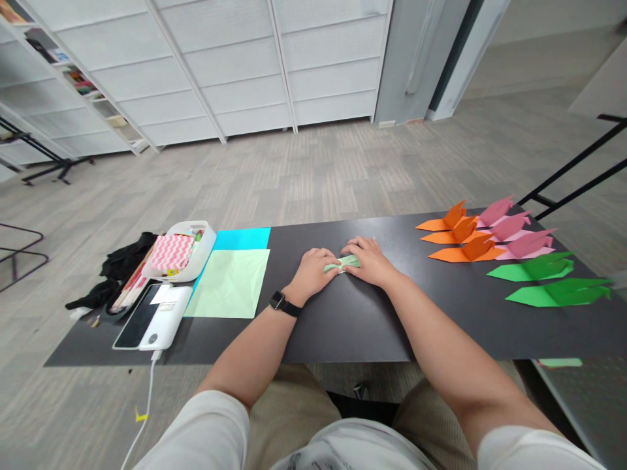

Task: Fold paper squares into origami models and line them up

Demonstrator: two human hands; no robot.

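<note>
A small piece of light green origami paper (349, 262), folded narrow, lies on the dark table in front of me. My left hand (313, 271), with a black watch on its wrist, grips the paper's left end, thumb and fingers closed. At the right end, my right hand (371, 260) presses and pinches the same paper with curled fingers. Parts of the folds are hidden under both hands. To my left a flat light green sheet (229, 284) lies over blue paper (243, 238).
Folded paper birds stand at the right: orange (473, 250), pink (526, 244) and green (558, 293). On the left are a white basket (202, 251), a black tray with sticks (132, 290), a phone (140, 318) and a white power bank (166, 320) with a cable (149, 398).
</note>
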